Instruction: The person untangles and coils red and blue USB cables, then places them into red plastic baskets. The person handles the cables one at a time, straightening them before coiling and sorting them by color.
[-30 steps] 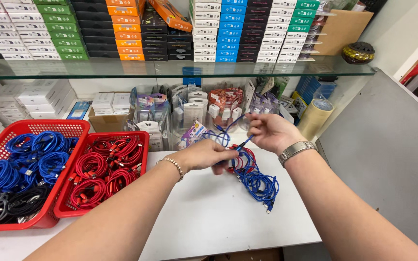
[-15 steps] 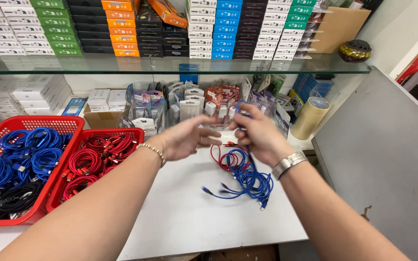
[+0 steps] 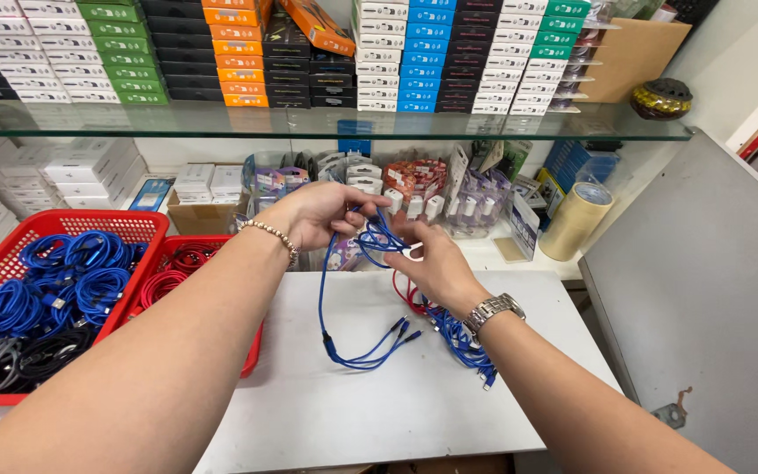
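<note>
Both hands hold one blue multi-plug cable (image 3: pixel 344 312) lifted above the white table (image 3: pixel 344 412). My left hand (image 3: pixel 318 213), with a bead bracelet, pinches its upper loops. My right hand (image 3: pixel 436 263), with a metal watch on the wrist, grips the same bunch from the right. The cable's long loop hangs down, and its plug ends dangle just over the table. A pile of blue and red cables (image 3: pixel 454 333) lies on the table under my right wrist.
Two red baskets stand at the left: the nearer-left basket (image 3: pixel 72 228) has blue, grey and black cables, the other basket (image 3: pixel 182 268) red ones. A glass shelf (image 3: pixel 309 123) carries stacked coloured boxes. A tape roll (image 3: pixel 575 219) and a grey panel (image 3: pixel 704 290) are at the right.
Both hands have risen from the cable pile with one blue cable, which now hangs free in a long loop. The view has moved closer to the shelf.
</note>
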